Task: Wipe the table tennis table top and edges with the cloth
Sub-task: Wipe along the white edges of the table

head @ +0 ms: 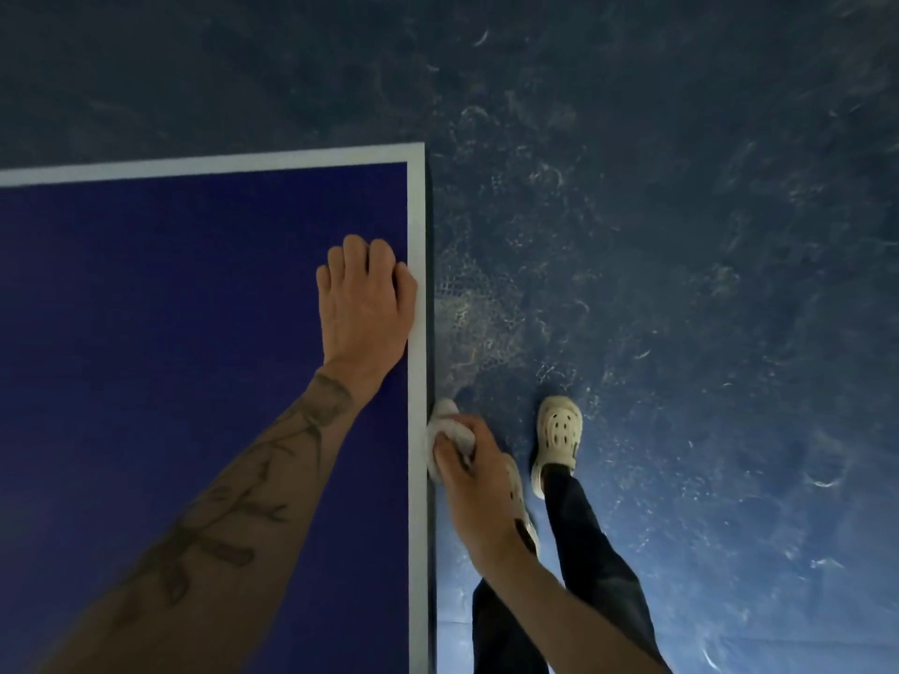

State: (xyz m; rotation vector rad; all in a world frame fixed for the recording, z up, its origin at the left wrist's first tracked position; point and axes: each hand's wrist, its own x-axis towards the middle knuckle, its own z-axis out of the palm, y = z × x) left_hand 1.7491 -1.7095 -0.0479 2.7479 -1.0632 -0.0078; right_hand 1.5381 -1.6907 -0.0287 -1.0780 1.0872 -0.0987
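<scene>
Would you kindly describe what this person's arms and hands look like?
Both forearms are bare, with no sleeves, gloves, watch or rings visible. The left forearm carries a long dark tattoo of branching, leaf-like shapes that runs from the wrist of the left hand towards the elbow. A small dark mark sits by the wrist of the right hand.

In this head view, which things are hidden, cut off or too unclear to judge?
All in the head view:
1. Fingertips of the left hand: curled under it, so whether they hold anything is hidden.
2. The cloth: mostly covered by the right hand.
3. The table tennis table: cut off by the left and bottom edges.
4. The second shoe: mostly behind the right wrist.
</scene>
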